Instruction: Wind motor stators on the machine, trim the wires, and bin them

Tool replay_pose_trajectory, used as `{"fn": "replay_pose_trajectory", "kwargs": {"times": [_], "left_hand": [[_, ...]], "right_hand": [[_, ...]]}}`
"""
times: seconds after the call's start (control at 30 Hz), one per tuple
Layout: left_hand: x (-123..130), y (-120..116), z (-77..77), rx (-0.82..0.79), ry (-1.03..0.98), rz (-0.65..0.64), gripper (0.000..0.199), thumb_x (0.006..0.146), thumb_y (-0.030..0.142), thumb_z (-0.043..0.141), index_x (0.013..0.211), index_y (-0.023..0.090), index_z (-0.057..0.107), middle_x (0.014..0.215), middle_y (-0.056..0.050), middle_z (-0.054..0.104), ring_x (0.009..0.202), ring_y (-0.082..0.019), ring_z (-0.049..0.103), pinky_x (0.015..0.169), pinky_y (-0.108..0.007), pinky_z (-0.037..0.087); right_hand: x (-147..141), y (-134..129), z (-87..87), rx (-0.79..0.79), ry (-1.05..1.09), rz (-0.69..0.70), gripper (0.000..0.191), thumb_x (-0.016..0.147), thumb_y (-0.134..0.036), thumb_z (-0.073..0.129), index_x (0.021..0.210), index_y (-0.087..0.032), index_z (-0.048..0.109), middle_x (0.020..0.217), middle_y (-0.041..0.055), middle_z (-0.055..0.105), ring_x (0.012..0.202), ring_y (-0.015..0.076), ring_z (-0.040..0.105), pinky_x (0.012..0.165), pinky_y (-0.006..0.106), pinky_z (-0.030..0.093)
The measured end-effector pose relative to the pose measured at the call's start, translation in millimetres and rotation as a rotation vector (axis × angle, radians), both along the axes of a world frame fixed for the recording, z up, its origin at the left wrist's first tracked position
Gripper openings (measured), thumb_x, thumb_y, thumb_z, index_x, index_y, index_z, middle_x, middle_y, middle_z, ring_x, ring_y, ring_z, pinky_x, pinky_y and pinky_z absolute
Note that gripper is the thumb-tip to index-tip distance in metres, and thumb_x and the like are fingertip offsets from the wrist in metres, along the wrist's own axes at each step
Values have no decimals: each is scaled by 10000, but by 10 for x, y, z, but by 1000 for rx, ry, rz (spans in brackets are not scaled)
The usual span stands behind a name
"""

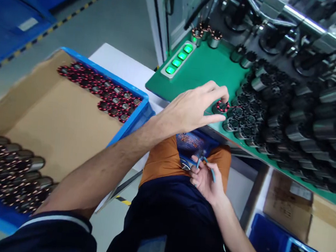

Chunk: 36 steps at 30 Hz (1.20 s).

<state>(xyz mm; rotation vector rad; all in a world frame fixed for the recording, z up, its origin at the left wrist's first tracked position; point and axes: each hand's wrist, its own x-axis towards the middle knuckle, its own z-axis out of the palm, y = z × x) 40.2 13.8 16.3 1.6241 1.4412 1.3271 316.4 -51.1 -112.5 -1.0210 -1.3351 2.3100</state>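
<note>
The dark shirt (156, 206) lay nearest, while the left hand (192, 106), fingers parted, bracketed a red-wound core (222, 107) on the green board (210, 71), probably rigid, dense, its wire easily nicked, best gripped by its outer wall, and the right hand (206, 181) held blue-handled cutters (213, 175).

I count one left hand (195, 105), one right hand (206, 180), one pair of blue-handled cutters (213, 174), four green-lit buttons (177, 62), three copper-wound cores (214, 40) farther off, one red-wound core (221, 107) nearer; the black cores (248, 117) on the right are too crowded to count.
</note>
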Motion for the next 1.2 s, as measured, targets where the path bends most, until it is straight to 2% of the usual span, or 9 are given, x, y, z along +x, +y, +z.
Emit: {"fn": "replay_pose_trajectory", "kwargs": {"times": [0.13,0.23,0.33,0.47,0.57,0.7,0.9,1.07,1.2], "left_hand": [[105,207,-244,-11,189,-12,142,936,380,908,925,277,811,1054,-70,766,1127,-357,722,1223,-567,521],[150,-5,-145,14,179,65,121,998,398,867,946,292,840,1095,-70,791,1038,-307,715,1068,-499,586],[367,-417,9,100,156,125,80,1030,361,870,971,310,852,1169,-50,827,948,-256,719,833,-433,610],[748,-921,43,27,116,123,122,1007,279,933,1031,380,869,1271,-11,840,1125,-299,762,999,-494,673],[906,-1095,-32,-105,-90,87,199,962,332,1015,1084,438,898,1331,17,825,1209,-314,764,1026,-495,692],[940,-1135,-94,-167,-153,72,217,961,363,1022,1101,488,915,1355,52,823,1201,-299,772,1009,-488,686],[935,-1182,-71,-49,-34,81,258,966,352,1021,1144,502,910,1308,47,855,1069,-292,777,997,-498,674],[945,-1206,-49,-52,13,132,223,921,298,1057,1022,425,905,1247,34,868,1064,-270,805,1019,-457,686],[892,-1160,-76,152,190,116,181,954,293,1024,987,335,851,1186,14,881,982,-222,820,872,-382,674]], "right_hand": [[256,-141,4,24,8,-11,533,1115,-590,401,1289,-264,785,775,17,546,575,187,440,488,294,448],[479,-226,3,78,-12,-46,463,1066,-491,517,1336,-248,805,783,21,599,573,175,445,492,283,427],[684,-334,112,136,-75,-134,487,987,-340,652,1440,-250,809,931,38,711,687,165,536,582,263,470],[813,-415,500,481,-224,-172,575,1056,-256,706,1628,-299,746,1150,67,770,993,220,714,857,346,616],[780,-375,782,717,-271,-162,585,1120,-242,660,1693,-351,702,1121,63,735,1024,242,718,921,405,634],[718,-308,937,768,-235,-167,665,1114,-205,641,1752,-394,641,1237,64,748,1087,249,703,1001,443,653],[715,-289,945,761,-254,-120,636,1143,-251,648,1762,-396,621,1491,78,760,1302,288,725,1151,504,649],[665,-284,960,794,-250,-124,716,1073,-160,655,1742,-414,644,1264,37,755,1101,238,699,1029,427,636],[615,-262,967,850,-245,-146,740,1004,-101,627,1686,-378,703,1055,14,696,936,213,645,871,367,610]]}}
